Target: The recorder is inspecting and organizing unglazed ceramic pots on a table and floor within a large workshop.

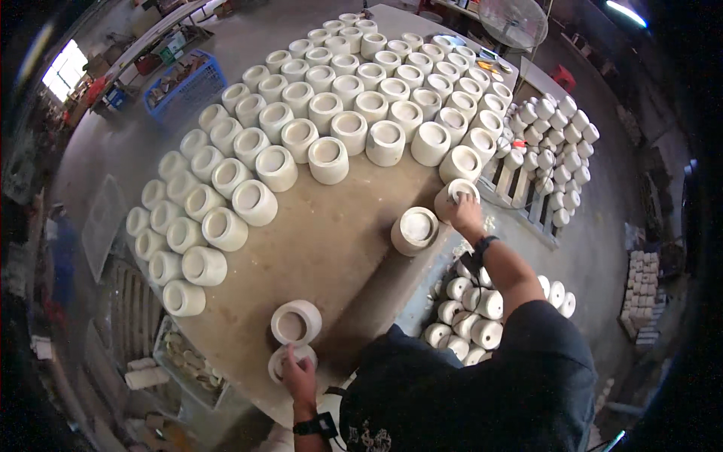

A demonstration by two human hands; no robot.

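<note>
My left hand is closed on the rim of a cream, thick-walled cylindrical mould near the table's front edge. The fingers dip into its round hollow. Touching it just beyond stands a similar mould with an open recess. My right hand reaches to the table's right edge, fingers bent over the top of another cylindrical mould. What those fingertips hold inside the opening, if anything, is hidden. Just left of that hand stands a mould with a whitish, filled-looking top.
Rows of the same moulds cover the far and left parts of the brown table. Stacked moulds stand on a pallet at right, with more below the right edge. A blue crate and a scrap-filled bin sit at left.
</note>
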